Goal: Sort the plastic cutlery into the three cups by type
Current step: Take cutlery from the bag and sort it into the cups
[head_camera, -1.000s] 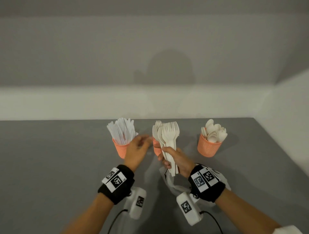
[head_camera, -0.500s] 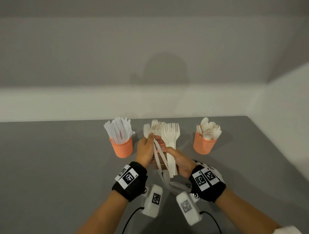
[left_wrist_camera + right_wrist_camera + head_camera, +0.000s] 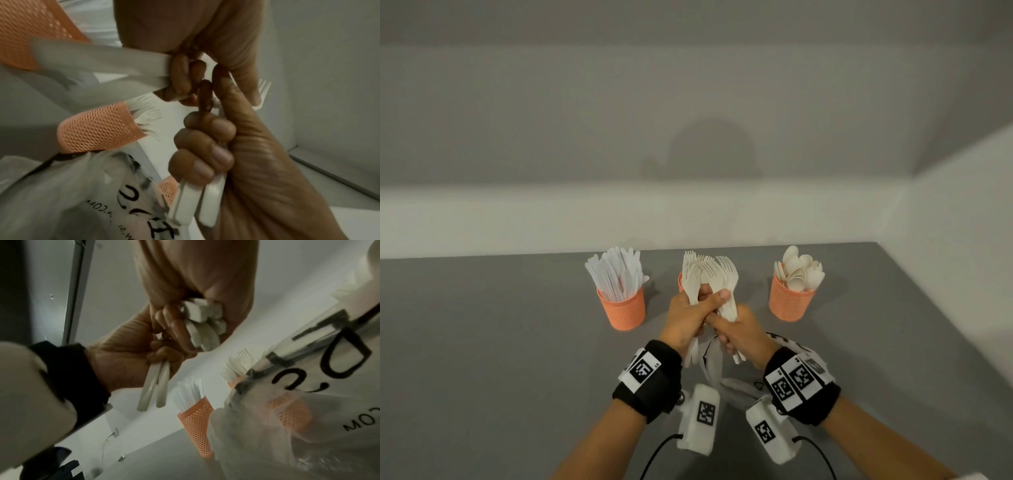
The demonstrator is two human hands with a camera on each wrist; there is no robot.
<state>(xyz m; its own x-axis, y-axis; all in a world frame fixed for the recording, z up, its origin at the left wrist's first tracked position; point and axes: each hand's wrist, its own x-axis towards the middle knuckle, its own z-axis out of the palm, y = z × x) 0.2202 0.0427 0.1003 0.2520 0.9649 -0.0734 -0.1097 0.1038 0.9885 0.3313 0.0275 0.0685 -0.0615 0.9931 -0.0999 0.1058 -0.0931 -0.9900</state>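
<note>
Three orange mesh cups stand in a row: knives in the left cup (image 3: 622, 310), spoons in the right cup (image 3: 789, 305), and the middle cup (image 3: 680, 283) mostly hidden behind my hands. My right hand (image 3: 726, 329) grips a bundle of white forks (image 3: 726, 277), tines up, just in front of the middle cup. My left hand (image 3: 700, 306) presses against it and grips two forks (image 3: 692, 279). In the right wrist view, the bundle's handle ends (image 3: 203, 321) stick out of my right fist and two handles (image 3: 154, 386) hang from my left hand (image 3: 127, 356).
A crumpled clear plastic bag (image 3: 722, 373) with black print lies on the grey table (image 3: 500, 359) under my hands. White walls close the table at the back and the right. The fork cup (image 3: 96, 129) shows beside the bag in the left wrist view.
My left hand has moved right from beside the knife cup and closed on forks next to the right hand's bundle. The two hands now touch.
</note>
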